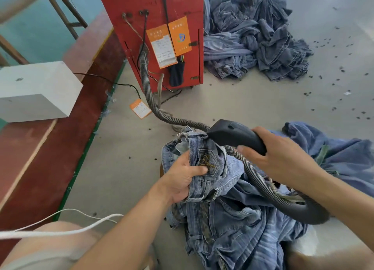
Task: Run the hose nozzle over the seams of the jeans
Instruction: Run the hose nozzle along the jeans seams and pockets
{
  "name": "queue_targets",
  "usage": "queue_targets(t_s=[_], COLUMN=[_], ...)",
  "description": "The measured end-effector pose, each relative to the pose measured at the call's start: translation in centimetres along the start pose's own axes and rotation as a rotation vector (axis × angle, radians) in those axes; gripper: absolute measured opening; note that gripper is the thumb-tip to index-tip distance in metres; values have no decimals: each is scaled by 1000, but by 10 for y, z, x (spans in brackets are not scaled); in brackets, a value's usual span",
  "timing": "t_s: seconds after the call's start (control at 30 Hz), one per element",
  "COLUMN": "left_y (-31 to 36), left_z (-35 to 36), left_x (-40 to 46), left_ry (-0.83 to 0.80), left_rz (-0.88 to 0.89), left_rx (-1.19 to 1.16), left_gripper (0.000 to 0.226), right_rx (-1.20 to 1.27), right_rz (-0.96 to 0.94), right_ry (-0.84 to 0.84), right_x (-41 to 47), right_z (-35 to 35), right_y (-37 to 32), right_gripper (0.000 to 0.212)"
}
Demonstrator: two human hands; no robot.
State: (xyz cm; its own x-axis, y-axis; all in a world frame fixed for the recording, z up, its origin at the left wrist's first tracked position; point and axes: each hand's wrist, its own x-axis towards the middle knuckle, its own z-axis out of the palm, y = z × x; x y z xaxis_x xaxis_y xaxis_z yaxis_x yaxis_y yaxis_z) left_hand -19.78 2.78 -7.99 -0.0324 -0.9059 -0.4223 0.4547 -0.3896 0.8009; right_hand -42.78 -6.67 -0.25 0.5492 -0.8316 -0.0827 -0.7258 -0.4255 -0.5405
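Jeans, faded blue denim, being bunched at the waistband by the left hand, exposing seams to the black plastic hose nozzle the right hand is gripping just beside them.

A pair of faded blue jeans is bunched upright near the centre, waistband uppermost, with loose tan threads at a seam. The rest of the denim spills down in crumpled folds. A black hose nozzle lies tilted across the top, its tip at the waistband, possibly touching it. Its grey ribbed hose loops over the denim.
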Motion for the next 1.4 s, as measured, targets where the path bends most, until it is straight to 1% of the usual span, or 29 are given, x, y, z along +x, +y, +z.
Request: queue_targets(t_s=[0.07, 0.13, 0.2, 0.27, 0.3, 0.37, 0.4, 0.47, 0.5, 0.53, 0.6, 0.63, 0.7, 0.77, 0.83, 0.87, 0.93, 1.0, 1.03, 1.07, 1.13, 1.17, 1.23, 1.27, 1.33, 1.4], left_y=[1, -1, -3, -6, -6, -2, 2, 6, 6, 6, 2, 0, -2, -2, -6, -9, -14, -17, -17, -18, -21, -21, -23, -25, -33, -39], left_z=[1, 4, 8, 10, 11, 12, 12, 10, 9, 8, 7, 8, 11, 16, 20, 23, 29, 34, 36, 35, 31, 31, 33, 34, 33, 29], left_x=[-1, -3, -6, -8, -8, -7, -6, -4, -2, 0, 2, 3, 2, 0, 1, 2, 2, 0, -1, -2, 1, 2, 3, 3, 2, 0], left_ry=[17, 19, 3, -26, -45, -84, -70, 20, 65, 96, 119, 123, 117, 79, 46, 38, 34, 45, 69, 90, 150, 172, 181, 173, 125, 88], left_rz=[-6, -9, -31, -48, -50, -43, -46, -72, -77, -81, -88, -88, -54, 2, 37, 45, 74, 170, 201, 237, 289, 298, 313, 326, 363, 401], left_rx=[51, 154, 251, 295, 278, 197, 175, 199, 243, 302, 437, 492, 622, 767, 896, 972, 1102, 1208, 1258, 1322, 1446, 1448, 1456, 1478, 1545, 1572], left_gripper=[46, 46, 44, 44, 41, 33, 37, 53, 52, 43, 17, 10, 10, 11, 9, 13, 26, 28, 20, 6, 24, 31, 42, 50, 71, 78], right_rx=[10, 2, -6, 15, 47, 109, 119, 110, 109, 113, 140, 159, 187, 184, 106, 65, 11, -11, 20, 75, 165, 169, 85, 25, -36, 55], right_rz=[-32, -78, -67, 11, 51, 79, 70, 57, 59, 65, 82, 87, 66, 38, -2, -23, -4, 63, 87, 96, 88, 83, 70, 69, 125, 196], right_ry=[-78, -166, -131, -49, -35, -67, -90, -112, -103, -82, -30, -24, -74, -175, -275, -286, -202, -78, -50, -56, -140, -198, -275, -262, -163, -66], right_x=[-4, -6, 0, 10, 13, 14, 11, 5, 3, 2, 4, 5, 3, -3, -5, -3, 7, 14, 15, 12, 1, -4, -4, 0, 11, 16], right_z=[-6, -4, 1, 0, -4, -14, -18, -20, -19, -20, -25, -29, -37, -34, -20, -12, -4, -9, -15, -22, -29, -28, -16, -9, -4, -12], right_y=[1, -3, -5, -3, -1, 6, 8, 9, 8, 7, 7, 9, 10, 5, -5, -9, -12, -10, -7, -3, -5, -8, -14, -16, -14, -6], right_gripper=[25, 25, 26, 25, 25, 24, 25, 30, 30, 29, 25, 22, 17, 12, 11, 13, 17, 20, 20, 19, 17, 17, 20, 22, 24, 23])
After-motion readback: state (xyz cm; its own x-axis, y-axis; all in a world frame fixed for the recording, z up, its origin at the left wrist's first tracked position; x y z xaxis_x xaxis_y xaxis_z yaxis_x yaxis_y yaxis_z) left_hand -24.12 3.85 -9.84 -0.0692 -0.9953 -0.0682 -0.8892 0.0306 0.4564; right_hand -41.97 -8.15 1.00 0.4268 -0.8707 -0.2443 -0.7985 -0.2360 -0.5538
